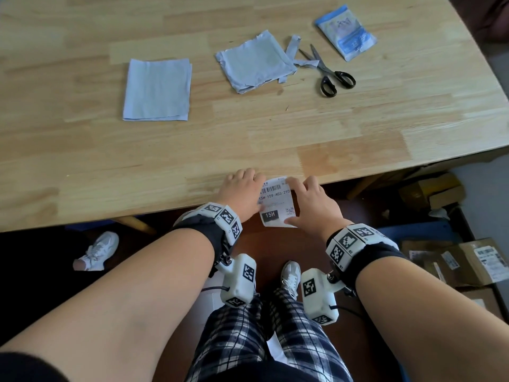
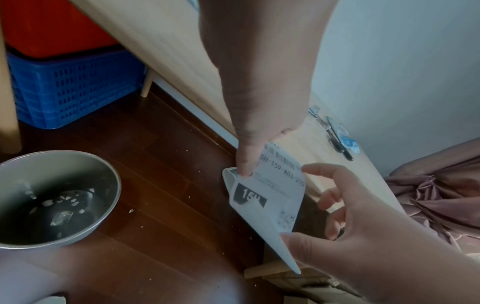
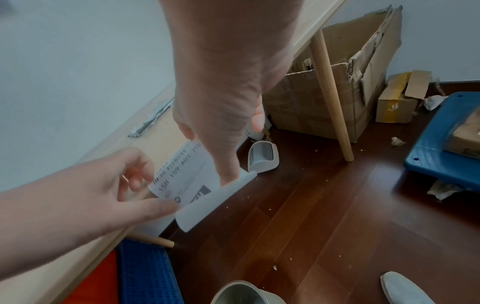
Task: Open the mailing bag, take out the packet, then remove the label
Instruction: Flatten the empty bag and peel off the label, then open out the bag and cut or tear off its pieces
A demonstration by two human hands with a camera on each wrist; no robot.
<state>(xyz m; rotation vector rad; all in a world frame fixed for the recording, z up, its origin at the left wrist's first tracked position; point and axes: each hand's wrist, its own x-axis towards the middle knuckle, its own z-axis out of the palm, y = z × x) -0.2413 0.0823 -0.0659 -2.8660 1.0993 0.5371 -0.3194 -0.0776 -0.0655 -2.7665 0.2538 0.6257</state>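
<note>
Both hands hold a white shipping label (image 1: pixel 276 201) with a barcode and a black "15H" box, half over the near edge of the wooden table (image 1: pixel 248 133). My left hand (image 1: pixel 242 188) pinches its left edge, thumb (image 2: pixel 244 168) on the printed face. My right hand (image 1: pixel 311 205) pinches its right side, thumb (image 2: pixel 293 242) at the lower corner. The label (image 2: pixel 272 193) curls at its left edge and lower corner. Far back lie the cut grey mailing bag (image 1: pixel 256 63), a second flat grey bag (image 1: pixel 157 91) and the blue-white packet (image 1: pixel 345 31).
Black-handled scissors (image 1: pixel 327 70) lie beside grey offcuts near the cut bag. Under the table are a metal bin (image 2: pixel 59 197), a blue crate (image 2: pixel 72 88), a table leg (image 3: pixel 332 96) and torn cardboard boxes (image 3: pixel 363 67). My knees and shoes are below the edge.
</note>
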